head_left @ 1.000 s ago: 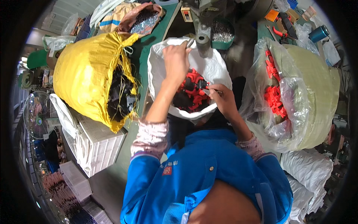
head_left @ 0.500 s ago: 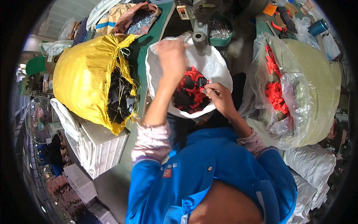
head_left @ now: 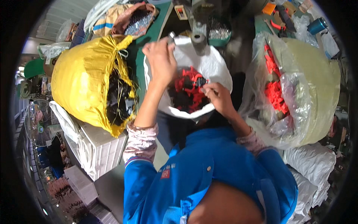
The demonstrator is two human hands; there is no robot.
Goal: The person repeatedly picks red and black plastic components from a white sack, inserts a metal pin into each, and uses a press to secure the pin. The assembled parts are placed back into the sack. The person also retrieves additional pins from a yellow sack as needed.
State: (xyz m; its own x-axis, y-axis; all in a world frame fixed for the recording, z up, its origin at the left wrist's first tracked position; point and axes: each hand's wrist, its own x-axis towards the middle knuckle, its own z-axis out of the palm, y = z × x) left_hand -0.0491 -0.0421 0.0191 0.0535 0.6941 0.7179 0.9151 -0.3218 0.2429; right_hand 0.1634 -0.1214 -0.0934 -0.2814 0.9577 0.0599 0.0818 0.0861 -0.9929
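Observation:
My right hand (head_left: 219,98) is closed in a pinch over a white sack (head_left: 220,65), against a small black plastic part (head_left: 201,82). Red and black plastic parts (head_left: 188,99) lie heaped in the sack below it. My left hand (head_left: 162,61) is raised above the sack's left rim, its fingers curled. A small shiny metal piece (head_left: 171,35) shows at those fingertips; whatever they grip is mostly hidden. Just right of that hand, a grey metal machine head (head_left: 198,39) with a round end overhangs the sack's far side.
On the left a yellow sack (head_left: 80,78) gapes over black parts. A clear-lined bulky bag (head_left: 317,93) with red parts (head_left: 276,97) stands right. Behind are a green tub (head_left: 220,31) of small metal pieces and an open paper sack (head_left: 140,20). White boxes (head_left: 102,149) sit lower left.
My left hand has shifted left and slightly back from the machine head, and a shiny metal piece now shows at its fingertips. My right hand stays nearly in place at the black part.

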